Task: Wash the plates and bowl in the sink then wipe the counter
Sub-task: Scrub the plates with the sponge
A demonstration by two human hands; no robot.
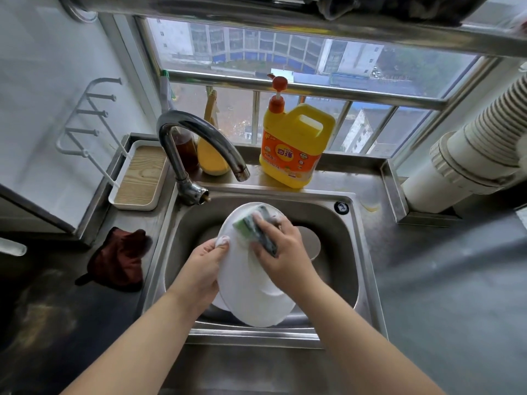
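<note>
Gripping the round white glossy plate (251,292) by its rim, left hand (204,269) tilts it over the stainless-steel sink (346,252); right hand (281,249) clasps a foamy green sponge (252,228), half hidden.

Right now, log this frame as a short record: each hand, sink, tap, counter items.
left hand: grips plate by its left rim, tilted over the sink
right hand: presses sponge on the plate
sink: more white dishware under the plate
tap: no water visible
counter: brown cloth left of sink, yellow soap jug behind it
</note>
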